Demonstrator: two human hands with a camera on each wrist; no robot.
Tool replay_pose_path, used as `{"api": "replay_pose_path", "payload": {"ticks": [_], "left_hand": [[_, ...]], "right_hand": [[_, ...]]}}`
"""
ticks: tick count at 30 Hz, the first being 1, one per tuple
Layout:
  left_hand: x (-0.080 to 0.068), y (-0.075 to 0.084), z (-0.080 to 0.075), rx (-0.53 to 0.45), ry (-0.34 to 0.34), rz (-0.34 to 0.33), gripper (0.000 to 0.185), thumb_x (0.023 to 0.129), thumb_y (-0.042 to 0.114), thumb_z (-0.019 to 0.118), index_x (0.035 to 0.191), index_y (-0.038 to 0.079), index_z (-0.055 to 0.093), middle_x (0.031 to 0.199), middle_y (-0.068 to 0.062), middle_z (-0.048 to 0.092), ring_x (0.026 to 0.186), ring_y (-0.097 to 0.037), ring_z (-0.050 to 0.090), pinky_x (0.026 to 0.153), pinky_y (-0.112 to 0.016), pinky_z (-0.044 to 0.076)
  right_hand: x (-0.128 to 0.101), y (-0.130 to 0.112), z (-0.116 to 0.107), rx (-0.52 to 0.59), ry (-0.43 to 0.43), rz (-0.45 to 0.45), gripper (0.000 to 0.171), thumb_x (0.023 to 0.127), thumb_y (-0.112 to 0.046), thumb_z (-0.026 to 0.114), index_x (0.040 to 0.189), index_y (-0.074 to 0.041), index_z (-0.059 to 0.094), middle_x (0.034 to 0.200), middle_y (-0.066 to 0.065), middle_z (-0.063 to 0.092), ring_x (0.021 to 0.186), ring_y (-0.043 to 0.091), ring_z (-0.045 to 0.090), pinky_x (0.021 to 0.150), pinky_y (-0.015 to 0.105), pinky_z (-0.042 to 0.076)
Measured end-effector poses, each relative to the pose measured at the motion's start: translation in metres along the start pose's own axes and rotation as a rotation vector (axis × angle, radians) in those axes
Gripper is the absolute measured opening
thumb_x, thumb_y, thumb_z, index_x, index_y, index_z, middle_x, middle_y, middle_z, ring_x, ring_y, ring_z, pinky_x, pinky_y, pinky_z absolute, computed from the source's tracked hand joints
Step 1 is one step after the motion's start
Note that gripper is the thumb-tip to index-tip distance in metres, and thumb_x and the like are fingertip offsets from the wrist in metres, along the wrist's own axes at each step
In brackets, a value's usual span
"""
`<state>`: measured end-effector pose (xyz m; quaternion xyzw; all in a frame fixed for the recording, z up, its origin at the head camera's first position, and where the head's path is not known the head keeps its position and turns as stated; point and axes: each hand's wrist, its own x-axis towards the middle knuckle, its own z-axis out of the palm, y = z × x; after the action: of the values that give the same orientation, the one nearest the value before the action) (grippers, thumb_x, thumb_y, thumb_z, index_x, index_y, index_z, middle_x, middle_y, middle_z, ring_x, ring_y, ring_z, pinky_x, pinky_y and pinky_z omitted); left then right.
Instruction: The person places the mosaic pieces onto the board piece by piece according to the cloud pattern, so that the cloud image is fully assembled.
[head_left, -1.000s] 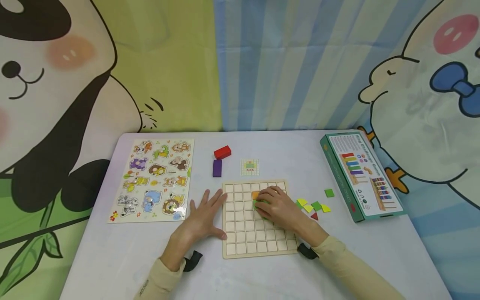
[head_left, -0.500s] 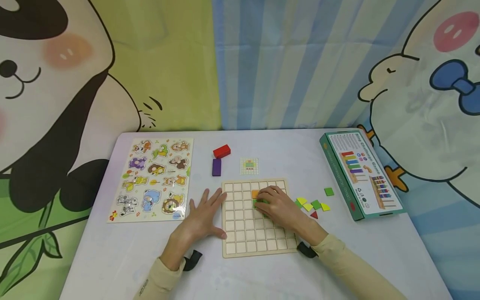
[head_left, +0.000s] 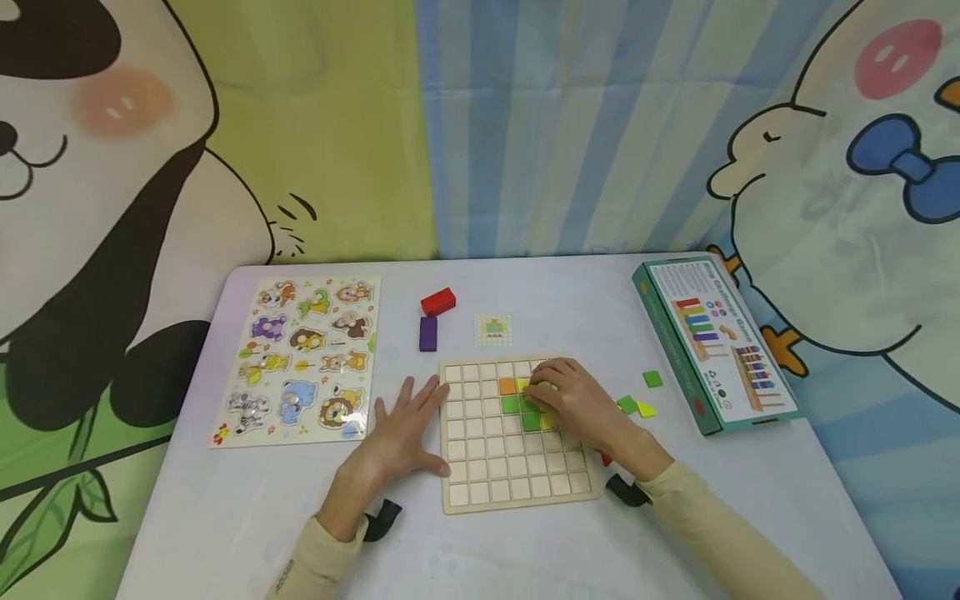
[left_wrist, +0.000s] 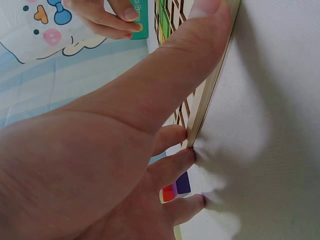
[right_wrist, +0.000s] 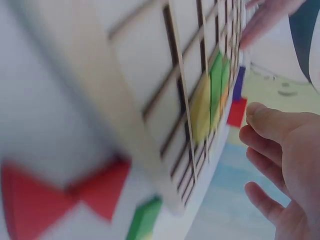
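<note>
A wooden grid board (head_left: 517, 479) lies on the white table. Its upper rows hold an orange tile (head_left: 507, 385), two green tiles (head_left: 511, 405) and a yellow tile (head_left: 547, 422). My right hand (head_left: 546, 390) hovers over the board's upper right, its loosely bent fingers touching the tiles there. The right wrist view shows this hand (right_wrist: 280, 165) with nothing in it beside the board (right_wrist: 150, 65). My left hand (head_left: 408, 417) lies flat on the table with its fingertips against the board's left edge. The left wrist view shows the left thumb (left_wrist: 200, 45) along that edge (left_wrist: 210, 95).
Loose green (head_left: 652, 378) and yellow (head_left: 645, 409) tiles and a red triangle (head_left: 606, 457) lie right of the board. Behind it are a pattern card (head_left: 493, 330), a purple block (head_left: 427, 333) and a red block (head_left: 438, 301). An animal puzzle (head_left: 300, 358) lies left, a green box (head_left: 708, 342) right.
My right hand has shifted to the right and slightly up on the board, uncovering green and yellow tiles beneath it. The left hand has stayed put.
</note>
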<state>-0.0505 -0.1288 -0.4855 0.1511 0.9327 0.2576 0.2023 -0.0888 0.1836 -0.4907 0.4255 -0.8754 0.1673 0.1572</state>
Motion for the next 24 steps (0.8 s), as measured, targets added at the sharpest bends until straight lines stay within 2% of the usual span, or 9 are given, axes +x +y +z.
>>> {"api": "replay_pose_path", "payload": {"ticks": [6,13,24], "left_hand": [[0.0,0.0,-0.001,-0.011,0.002,0.001,0.124,0.059,0.033,0.098,0.161,0.014,0.029,0.171,-0.008,0.017,0.157,-0.044,0.003,0.111,-0.083,0.001],[-0.001,0.0,0.0,-0.016,-0.001,-0.01,0.124,0.058,0.032,0.098,0.161,0.014,0.03,0.171,-0.008,0.017,0.157,-0.044,0.003,0.112,-0.083,0.0],[0.0,0.0,0.001,-0.013,0.005,-0.011,0.125,0.057,0.032,0.098,0.161,0.015,0.03,0.171,-0.008,0.017,0.157,-0.044,0.003,0.111,-0.083,0.001]], "right_hand": [[-0.015,0.023,-0.025,-0.027,0.016,0.088,0.023,0.076,-0.004,0.085,0.098,-0.004,0.078,0.099,0.006,0.074,0.105,0.029,0.066,0.097,0.046,0.051],[-0.05,0.05,-0.05,-0.091,-0.015,0.232,0.027,0.077,0.001,0.084,0.103,-0.002,0.077,0.105,0.011,0.075,0.108,0.032,0.064,0.098,0.051,0.05],[-0.096,0.075,-0.075,-0.196,-0.157,0.474,0.032,0.078,0.001,0.083,0.109,0.002,0.076,0.111,0.017,0.075,0.117,0.04,0.06,0.106,0.059,0.044]]}}
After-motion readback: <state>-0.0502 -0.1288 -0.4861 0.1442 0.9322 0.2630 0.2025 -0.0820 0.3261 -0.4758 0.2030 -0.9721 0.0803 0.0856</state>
